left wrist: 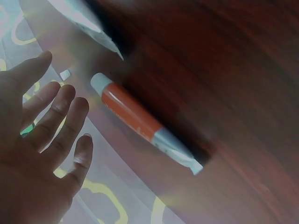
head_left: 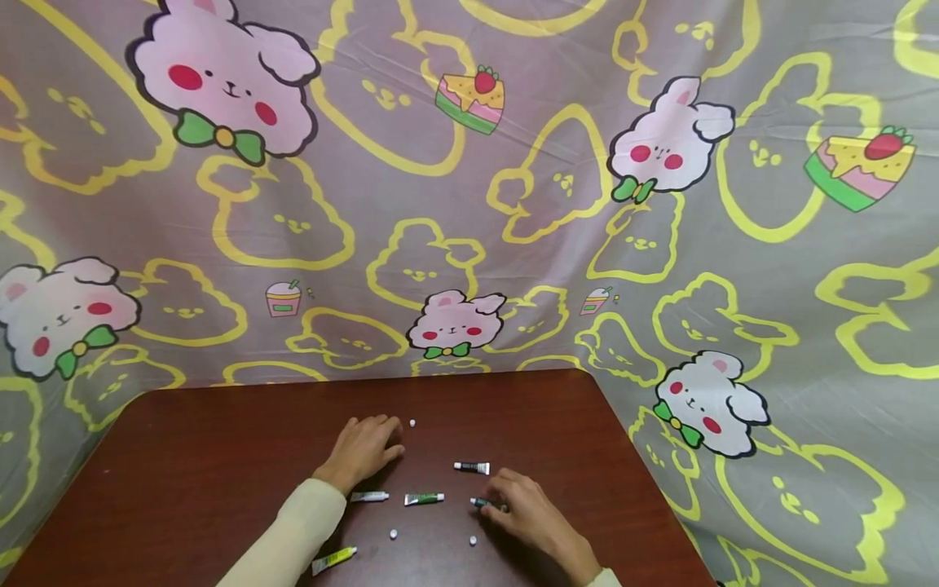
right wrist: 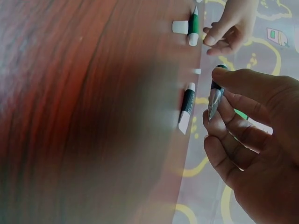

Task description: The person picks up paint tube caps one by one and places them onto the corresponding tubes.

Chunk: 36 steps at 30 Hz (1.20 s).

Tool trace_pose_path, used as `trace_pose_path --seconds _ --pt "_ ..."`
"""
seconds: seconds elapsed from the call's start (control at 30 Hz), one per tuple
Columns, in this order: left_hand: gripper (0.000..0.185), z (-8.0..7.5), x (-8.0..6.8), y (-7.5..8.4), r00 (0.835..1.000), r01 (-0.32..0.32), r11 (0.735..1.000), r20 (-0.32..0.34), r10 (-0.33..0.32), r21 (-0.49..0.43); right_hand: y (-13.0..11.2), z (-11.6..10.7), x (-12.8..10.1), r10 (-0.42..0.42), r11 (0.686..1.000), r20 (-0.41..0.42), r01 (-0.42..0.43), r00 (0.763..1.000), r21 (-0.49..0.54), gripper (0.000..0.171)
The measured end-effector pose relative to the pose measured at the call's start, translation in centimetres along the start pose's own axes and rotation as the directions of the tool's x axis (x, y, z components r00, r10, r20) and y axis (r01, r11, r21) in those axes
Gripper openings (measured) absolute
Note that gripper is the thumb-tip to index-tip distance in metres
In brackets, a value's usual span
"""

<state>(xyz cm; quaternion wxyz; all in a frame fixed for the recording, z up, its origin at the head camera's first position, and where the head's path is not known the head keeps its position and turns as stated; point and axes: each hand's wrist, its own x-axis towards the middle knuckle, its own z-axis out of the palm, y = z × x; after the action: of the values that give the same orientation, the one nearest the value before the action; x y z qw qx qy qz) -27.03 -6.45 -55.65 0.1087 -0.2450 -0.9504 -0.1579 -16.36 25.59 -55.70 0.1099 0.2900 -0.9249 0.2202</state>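
My left hand lies flat on the brown table, fingers straight and holding nothing. In the left wrist view its fingers are spread beside an orange-and-white tube. My right hand pinches a small dark tube low over the table. In the right wrist view, thumb and fingers of the right hand grip that tube. A dark green tube lies just to its left.
More small tubes lie on the table: a black-and-white one, a green one, a whitish one, and a yellow-green one. Loose white caps are scattered about. A bunny-print cloth hangs behind.
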Motion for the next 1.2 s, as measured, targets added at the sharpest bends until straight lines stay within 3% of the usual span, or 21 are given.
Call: trace_pose_path --seconds 1.2 --pt "0.032 1.1 1.8 0.7 1.000 0.013 1.000 0.009 -0.013 -0.012 -2.4 0.6 1.3 -0.055 0.998 0.036 0.056 0.998 -0.012 0.014"
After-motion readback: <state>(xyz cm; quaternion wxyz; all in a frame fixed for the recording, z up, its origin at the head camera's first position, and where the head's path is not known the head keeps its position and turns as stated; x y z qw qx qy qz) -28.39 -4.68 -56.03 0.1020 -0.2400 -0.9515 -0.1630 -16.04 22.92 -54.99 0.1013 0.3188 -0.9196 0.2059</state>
